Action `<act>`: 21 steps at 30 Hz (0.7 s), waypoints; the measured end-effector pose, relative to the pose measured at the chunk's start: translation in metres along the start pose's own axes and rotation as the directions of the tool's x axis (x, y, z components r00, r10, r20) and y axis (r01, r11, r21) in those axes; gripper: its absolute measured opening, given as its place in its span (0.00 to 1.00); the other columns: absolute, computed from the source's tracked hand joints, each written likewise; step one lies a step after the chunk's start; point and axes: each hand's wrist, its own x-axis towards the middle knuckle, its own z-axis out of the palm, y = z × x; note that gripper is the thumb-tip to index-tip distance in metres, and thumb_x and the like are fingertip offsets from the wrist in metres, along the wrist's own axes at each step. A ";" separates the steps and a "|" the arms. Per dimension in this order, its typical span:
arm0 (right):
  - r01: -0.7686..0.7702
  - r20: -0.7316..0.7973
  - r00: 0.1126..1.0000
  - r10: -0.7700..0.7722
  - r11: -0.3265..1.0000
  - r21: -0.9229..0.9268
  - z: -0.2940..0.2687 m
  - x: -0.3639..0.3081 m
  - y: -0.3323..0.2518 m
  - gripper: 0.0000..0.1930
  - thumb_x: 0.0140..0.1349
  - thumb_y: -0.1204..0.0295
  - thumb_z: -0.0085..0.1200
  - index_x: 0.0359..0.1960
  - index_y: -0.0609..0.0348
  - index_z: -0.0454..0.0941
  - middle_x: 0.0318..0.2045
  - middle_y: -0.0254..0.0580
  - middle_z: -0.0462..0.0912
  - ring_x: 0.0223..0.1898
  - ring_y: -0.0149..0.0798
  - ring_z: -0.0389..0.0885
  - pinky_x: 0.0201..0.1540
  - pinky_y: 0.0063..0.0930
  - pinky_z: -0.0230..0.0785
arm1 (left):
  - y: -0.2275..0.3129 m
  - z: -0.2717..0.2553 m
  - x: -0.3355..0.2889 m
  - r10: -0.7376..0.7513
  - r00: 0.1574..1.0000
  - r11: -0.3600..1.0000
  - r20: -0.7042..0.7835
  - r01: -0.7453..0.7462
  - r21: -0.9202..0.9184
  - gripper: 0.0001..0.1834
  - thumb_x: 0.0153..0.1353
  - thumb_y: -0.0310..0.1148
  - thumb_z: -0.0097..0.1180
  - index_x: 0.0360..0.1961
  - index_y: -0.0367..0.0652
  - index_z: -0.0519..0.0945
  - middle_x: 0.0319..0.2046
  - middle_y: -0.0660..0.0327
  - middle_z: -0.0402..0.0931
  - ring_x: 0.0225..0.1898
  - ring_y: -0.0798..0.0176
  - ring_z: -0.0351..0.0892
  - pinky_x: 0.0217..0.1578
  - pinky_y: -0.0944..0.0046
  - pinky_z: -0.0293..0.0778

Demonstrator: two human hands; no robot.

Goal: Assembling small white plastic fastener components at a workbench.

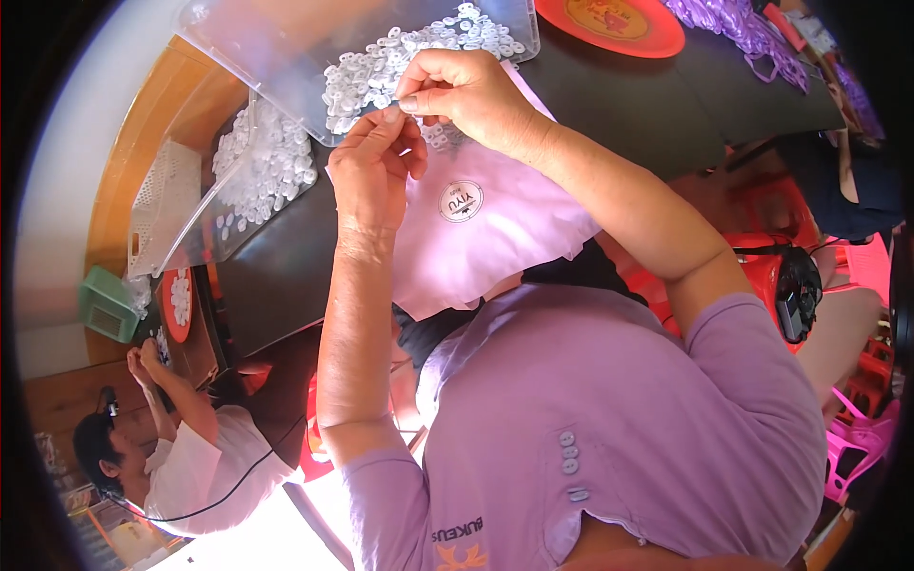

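Observation:
My left hand (379, 162) and my right hand (466, 95) meet fingertip to fingertip over the near edge of a clear plastic bin (528, 29). Both pinch with thumb and forefinger. Whatever sits between the fingertips is tiny and mostly hidden. Many small white oval pieces with a dark hole (381, 71) lie heaped in the bin, just beyond my fingers. Below my hands a pink sheet of thin cloth or plastic (514, 224) with a round printed label spreads across my lap and up to the bin. A few white pieces (438, 136) rest near its upper end.
Left stands another clear bin (205, 214) of white pieces, near a white perforated basket (164, 205) and a green basket (109, 303). A red plate (619, 27) and purple strands (728, 29) lie on the dark table (647, 114). Another person (205, 457) works at lower left.

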 end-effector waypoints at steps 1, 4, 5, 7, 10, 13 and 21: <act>-0.013 -0.010 1.000 0.013 1.000 -0.005 0.000 0.000 -0.001 0.01 0.60 0.78 0.57 0.33 0.61 0.79 0.29 0.31 0.80 0.32 0.23 0.77 0.33 0.17 0.71 | -0.001 -0.001 -0.001 0.009 1.000 0.999 0.006 -0.009 0.038 0.07 0.64 0.29 0.55 0.36 0.33 0.77 0.26 0.58 0.76 0.23 0.65 0.74 0.23 0.67 0.65; -0.001 -0.035 0.999 0.000 1.000 -0.013 -0.002 0.002 0.001 0.01 0.60 0.79 0.56 0.32 0.62 0.78 0.28 0.31 0.79 0.32 0.22 0.76 0.33 0.17 0.70 | -0.005 -0.001 -0.001 0.003 0.999 0.992 0.038 -0.008 0.123 0.08 0.64 0.29 0.56 0.36 0.33 0.78 0.25 0.58 0.76 0.23 0.65 0.74 0.23 0.67 0.65; -0.003 -0.033 0.999 0.002 1.000 -0.015 -0.002 0.002 0.003 0.01 0.60 0.79 0.56 0.32 0.62 0.78 0.28 0.31 0.79 0.32 0.22 0.76 0.33 0.17 0.70 | -0.007 -0.001 -0.001 0.003 0.999 0.993 0.037 -0.007 0.119 0.08 0.64 0.29 0.56 0.36 0.33 0.78 0.25 0.58 0.76 0.23 0.65 0.74 0.23 0.67 0.65; 0.031 -0.014 0.999 -0.031 0.999 -0.031 -0.002 0.003 0.006 0.01 0.60 0.80 0.56 0.32 0.62 0.78 0.28 0.31 0.79 0.31 0.22 0.76 0.33 0.17 0.69 | -0.010 0.000 -0.002 0.013 0.999 0.987 0.029 -0.017 0.160 0.08 0.63 0.29 0.57 0.35 0.33 0.78 0.25 0.58 0.77 0.23 0.66 0.74 0.22 0.68 0.65; 0.042 -0.018 0.999 -0.042 0.999 -0.007 -0.002 0.004 0.010 0.02 0.56 0.78 0.57 0.30 0.63 0.79 0.25 0.34 0.80 0.28 0.25 0.77 0.31 0.21 0.72 | -0.008 -0.001 -0.004 0.010 1.000 0.997 0.012 -0.011 0.083 0.07 0.62 0.28 0.57 0.34 0.33 0.79 0.25 0.58 0.77 0.22 0.66 0.74 0.21 0.69 0.65; 0.057 -0.014 0.998 -0.057 0.998 -0.023 0.000 0.003 0.009 0.02 0.56 0.78 0.57 0.31 0.63 0.79 0.24 0.33 0.79 0.28 0.25 0.76 0.31 0.21 0.72 | -0.010 -0.003 -0.004 -0.002 1.000 0.996 0.011 0.001 0.087 0.07 0.61 0.27 0.58 0.33 0.33 0.79 0.25 0.58 0.77 0.22 0.66 0.74 0.20 0.70 0.65; -0.034 0.011 0.999 0.034 0.999 0.040 0.001 0.001 0.004 0.01 0.58 0.78 0.57 0.31 0.62 0.79 0.27 0.32 0.79 0.28 0.24 0.76 0.31 0.19 0.70 | -0.012 -0.006 -0.005 0.103 0.995 0.983 -0.020 -0.098 0.155 0.07 0.61 0.28 0.58 0.34 0.33 0.79 0.26 0.58 0.78 0.22 0.66 0.73 0.21 0.70 0.65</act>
